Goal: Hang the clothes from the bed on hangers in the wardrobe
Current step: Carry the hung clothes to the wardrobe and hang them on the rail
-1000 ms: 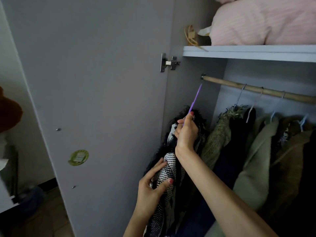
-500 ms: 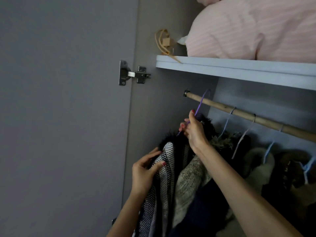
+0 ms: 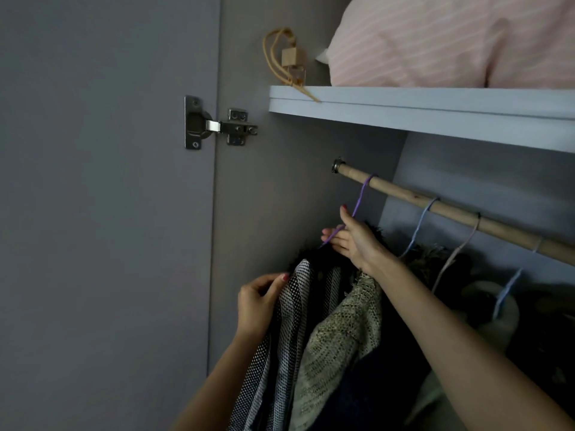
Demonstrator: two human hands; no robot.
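The head view looks into a dim grey wardrobe, its door (image 3: 102, 213) swung open on a metal hinge (image 3: 214, 126), a shelf (image 3: 420, 110) above carrying pink striped bedding (image 3: 451, 42). Below runs one wooden rail (image 3: 451, 209). The purple hanger (image 3: 361, 197) hooks over the rail's left end, close to the side wall (little room there); three paler hangers (image 3: 418, 225) sit further right along it. On the purple one hangs a black-and-white mesh garment (image 3: 295, 321) with a dark fuzzy collar, touching a beige knit (image 3: 339, 331) beside it. The right hand (image 3: 354, 241) pinches the purple hanger's neck; the left hand (image 3: 259, 303) grips the mesh garment's shoulder edge.
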